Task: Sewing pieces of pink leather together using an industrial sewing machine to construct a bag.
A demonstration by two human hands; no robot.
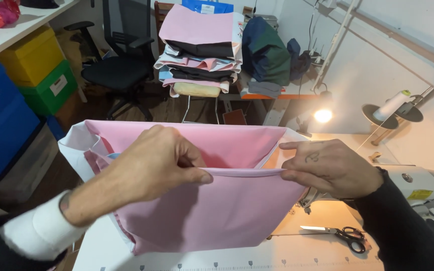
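**Head view: both hands pinch the folded edge of a pink cloth**

Head view shows the left hand (151, 163) closed in a pinch, thumb against fingers, on the folded top edge of a pink cloth (217, 211). The right hand (330, 168) pinches the same edge at its far end, index finger stretched out above, thumb and other fingers closed on the fold. Between the two hands the edge runs taut and straight; below them the cloth hangs in a smooth sheet, and behind them a second layer rises, with a white lining (74, 145) showing just left of the left hand.

The cloth looks light, thin and soft, with no stiffness of its own: it likely sags wherever it is not held, and the smooth weave may slip between fingertips. The folded edge and the corners seem the surest places to grip, with the hands well apart to keep it flat.

Under the hands lies a pale tabletop (297, 253) with ruler marks along its near edge. Scissors (345, 235) lie below the right hand, a sewing machine (418, 183) sits just right of it, and a lit lamp (322, 115) and a thread cone (393, 104) stand beyond. Past the cloth, a stack of folded fabric (199, 50) rests on a chair, beside an office chair (121, 65). Coloured boxes (36, 70) stand far left of the left hand.
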